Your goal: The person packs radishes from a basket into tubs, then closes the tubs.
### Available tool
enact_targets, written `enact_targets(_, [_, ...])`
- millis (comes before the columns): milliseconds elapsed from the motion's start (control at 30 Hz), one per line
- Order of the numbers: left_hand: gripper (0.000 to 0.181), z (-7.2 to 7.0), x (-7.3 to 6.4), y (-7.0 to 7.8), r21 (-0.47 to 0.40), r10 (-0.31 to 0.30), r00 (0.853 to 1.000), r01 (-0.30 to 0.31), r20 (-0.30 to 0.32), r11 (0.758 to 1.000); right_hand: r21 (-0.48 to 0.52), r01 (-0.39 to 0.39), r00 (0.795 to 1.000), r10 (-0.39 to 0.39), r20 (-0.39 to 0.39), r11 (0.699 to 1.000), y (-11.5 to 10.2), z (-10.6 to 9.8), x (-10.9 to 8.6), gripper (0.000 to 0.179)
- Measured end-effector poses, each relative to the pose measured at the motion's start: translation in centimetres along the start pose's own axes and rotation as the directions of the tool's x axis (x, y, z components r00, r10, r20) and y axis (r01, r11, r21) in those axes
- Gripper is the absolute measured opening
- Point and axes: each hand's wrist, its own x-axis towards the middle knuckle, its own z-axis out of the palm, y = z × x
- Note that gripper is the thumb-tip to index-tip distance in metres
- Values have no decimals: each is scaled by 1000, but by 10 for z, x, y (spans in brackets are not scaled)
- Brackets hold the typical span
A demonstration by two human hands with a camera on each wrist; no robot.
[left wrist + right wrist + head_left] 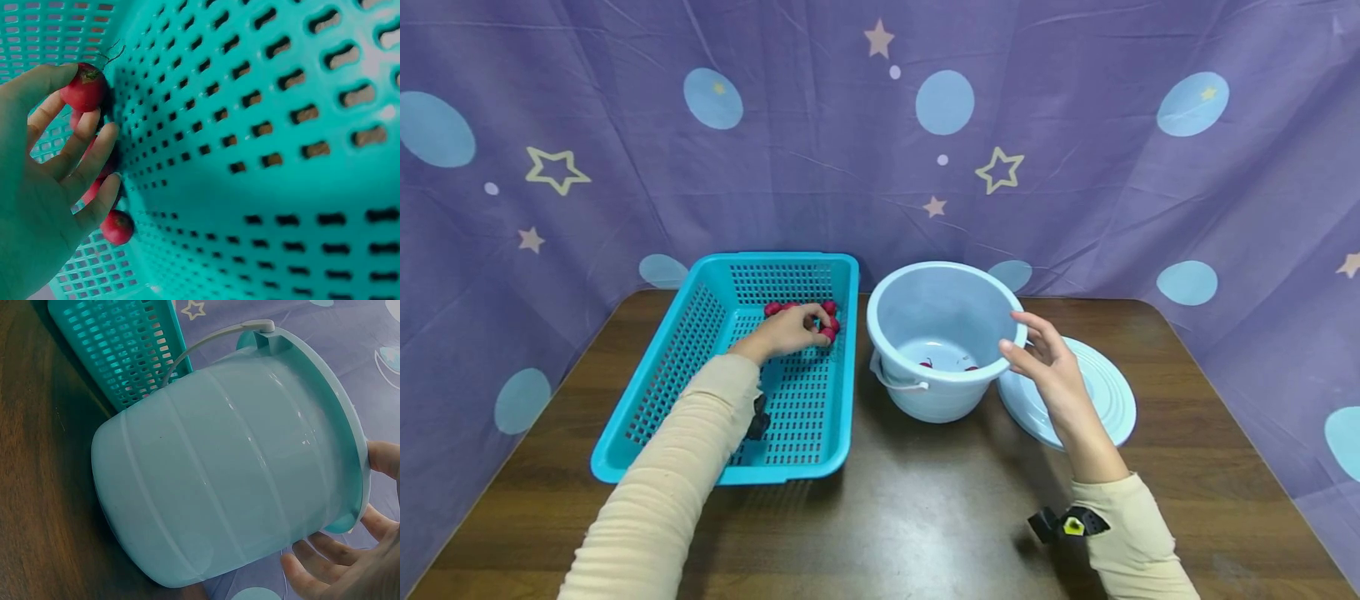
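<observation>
Inside the turquoise basket [842, 417], my left hand [786, 331] pinches a red radish [84, 89] between thumb and finger, beside the perforated wall. More radishes [117, 227] lie in a row along that wall beneath my fingers. To the right of the basket stands a light blue bucket [936, 404], upright, with a few radishes [972, 367] partly visible on its bottom. My right hand [1054, 377] holds the bucket's right rim, thumb and forefinger at the edge and the other fingers along the outer wall.
A round light blue lid [1108, 387] lies on the wooden table [917, 517] right of the bucket, partly under my right hand. The bucket's handle [898, 383] hangs down on the left. A purple patterned curtain [827, 167] hangs behind the table.
</observation>
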Motion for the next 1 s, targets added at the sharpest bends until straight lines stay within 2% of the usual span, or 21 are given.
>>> enact_targets(233, [26,-13,1,10,-29,46,999,-46,-4,999,7,0,1000,0,1,1000,1,1,0,54])
enact_targets(600, [26,-43,-11,47,-61,69,998,-69,4,996,4,20,1000,-20,-7,1000,1,-1,2,51])
enact_targets(800, [27,-48,-19,60,-53,89,996,-89,5,995,16,13,1000,-13,-3,1000,1,0,2,51])
enact_targets(1000, [28,-54,-26,71,-27,106,993,-108,-46,994,15,10,1000,-10,-1,1000,0,0,1,52])
